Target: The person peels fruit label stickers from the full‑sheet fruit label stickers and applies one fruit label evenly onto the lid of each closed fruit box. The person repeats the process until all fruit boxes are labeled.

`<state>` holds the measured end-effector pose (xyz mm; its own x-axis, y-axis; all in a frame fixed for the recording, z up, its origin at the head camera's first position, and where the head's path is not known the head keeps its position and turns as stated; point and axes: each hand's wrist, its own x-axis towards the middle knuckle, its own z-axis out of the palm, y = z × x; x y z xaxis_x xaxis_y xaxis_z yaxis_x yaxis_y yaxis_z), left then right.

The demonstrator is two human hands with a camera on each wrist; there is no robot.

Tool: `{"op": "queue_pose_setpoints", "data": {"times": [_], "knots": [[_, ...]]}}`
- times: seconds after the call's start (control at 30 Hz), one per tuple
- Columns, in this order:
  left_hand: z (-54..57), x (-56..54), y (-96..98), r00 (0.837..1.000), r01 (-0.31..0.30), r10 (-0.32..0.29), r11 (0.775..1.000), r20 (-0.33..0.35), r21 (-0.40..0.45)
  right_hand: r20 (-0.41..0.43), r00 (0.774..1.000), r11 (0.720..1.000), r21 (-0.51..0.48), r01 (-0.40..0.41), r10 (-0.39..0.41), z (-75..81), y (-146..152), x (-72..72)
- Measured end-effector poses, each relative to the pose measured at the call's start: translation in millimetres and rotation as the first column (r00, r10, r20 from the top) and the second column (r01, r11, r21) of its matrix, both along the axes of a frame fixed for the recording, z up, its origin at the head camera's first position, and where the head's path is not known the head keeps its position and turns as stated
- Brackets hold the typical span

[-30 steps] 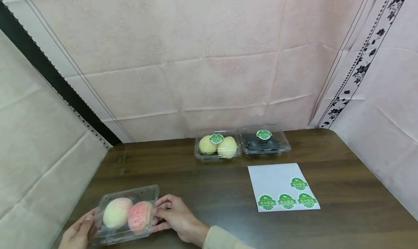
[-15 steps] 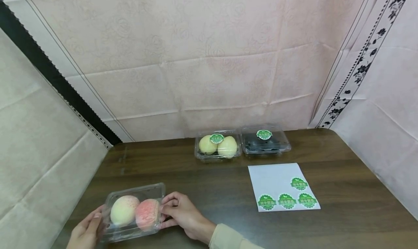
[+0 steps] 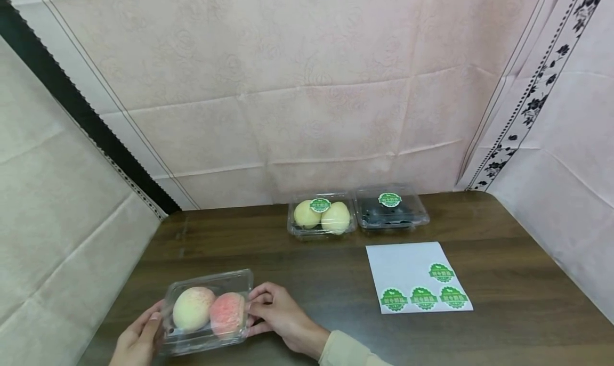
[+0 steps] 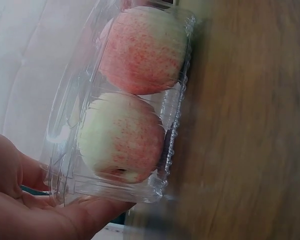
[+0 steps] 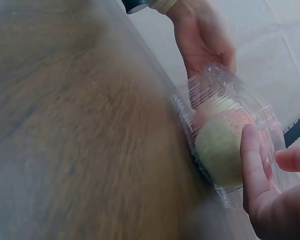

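Note:
At the table's front left, a clear plastic clamshell box (image 3: 218,285) holds two apples side by side. One apple (image 3: 193,308) is pale yellow with a pink blush, the other apple (image 3: 227,314) pinker. My left hand (image 3: 136,338) grips the box's left end, thumb on top. At the right end my right hand (image 3: 283,317) holds the box between thumb and fingers. Seen from the left wrist, the left hand (image 4: 65,212) has its fingers under the box's end, beside the red-streaked apple (image 4: 121,137). In the right wrist view the box is close over the wooden table (image 5: 90,150).
By the back edge stand two more clear boxes, one with pale green round fruit (image 3: 336,217) and one with dark contents (image 3: 388,211). Each bears a green label. A white sheet (image 3: 398,262) with several green stickers (image 3: 423,298) lies on the right. Cloth walls (image 3: 312,115) surround the table.
Both hands have carried the box of apples a little to the right, in steady steps. The sheet and the two back boxes have stayed where they were.

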<state>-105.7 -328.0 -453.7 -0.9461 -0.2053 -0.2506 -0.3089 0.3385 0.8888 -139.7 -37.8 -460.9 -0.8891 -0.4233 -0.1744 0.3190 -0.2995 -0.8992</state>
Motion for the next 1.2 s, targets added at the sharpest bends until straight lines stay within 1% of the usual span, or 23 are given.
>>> {"op": "queue_pose_setpoints", "data": {"times": [0.13, 0.27, 0.33, 0.47, 0.53, 0.73, 0.83, 0.9, 1.03, 1.13, 1.2], "knots": [[2.0, 0.5, 4.5, 1.0, 0.0, 0.0, 1.0, -0.013, 0.014, -0.007, 1.0, 1.0, 0.0, -0.002, 0.002, 1.0, 5, 0.3], [4.8, 0.6, 10.6, 1.0, -0.007, 0.007, 1.0, -0.016, 0.005, -0.012, 1.0, 1.0, 0.002, -0.007, 0.007, 1.9, 10, 0.0], [6.2, 0.6, 14.3, 1.0, 0.002, -0.002, 1.0, -0.015, 0.002, -0.012, 1.0, 1.0, 0.004, -0.009, 0.009, 2.4, 12, -0.1], [7.4, 1.5, 20.5, 0.999, 0.026, -0.027, 0.999, -0.042, -0.022, -0.018, 1.0, 1.0, 0.003, -0.009, 0.009, 3.6, 16, -0.2], [7.4, 1.7, 22.0, 0.998, 0.03, -0.031, 0.999, -0.046, -0.019, -0.024, 1.0, 1.0, 0.0, -0.01, 0.01, 3.8, 17, -0.3], [7.1, -1.3, 24.8, 1.0, 0.029, -0.028, 0.999, -0.009, 0.022, -0.017, 1.0, 1.0, 0.007, -0.016, 0.016, 3.4, 22, -0.4], [6.7, -1.2, 27.8, 1.0, 0.025, -0.024, 1.0, -0.017, 0.01, -0.015, 1.0, 1.0, 0.014, -0.019, 0.019, 3.2, 25, -0.5], [6.4, -1.8, 31.0, 1.0, 0.023, -0.023, 1.0, -0.007, 0.004, -0.017, 1.0, 1.0, 0.02, -0.018, 0.018, 3.1, 27, -0.7], [5.6, -2.5, 36.8, 1.0, 0.015, -0.016, 0.999, 0.017, 0.035, -0.024, 1.0, 1.0, 0.028, -0.013, 0.014, 2.9, 31, -1.7], [5.3, -2.1, 39.5, 1.0, 0.009, -0.01, 0.998, 0.013, 0.064, -0.027, 1.0, 1.0, 0.025, -0.013, 0.014, 2.6, 34, -2.5], [5.6, -1.6, 40.6, 1.0, 0.014, -0.014, 0.998, 0.001, 0.056, -0.029, 0.999, 1.0, 0.025, -0.013, 0.014, 2.4, 36, -2.7]]}}
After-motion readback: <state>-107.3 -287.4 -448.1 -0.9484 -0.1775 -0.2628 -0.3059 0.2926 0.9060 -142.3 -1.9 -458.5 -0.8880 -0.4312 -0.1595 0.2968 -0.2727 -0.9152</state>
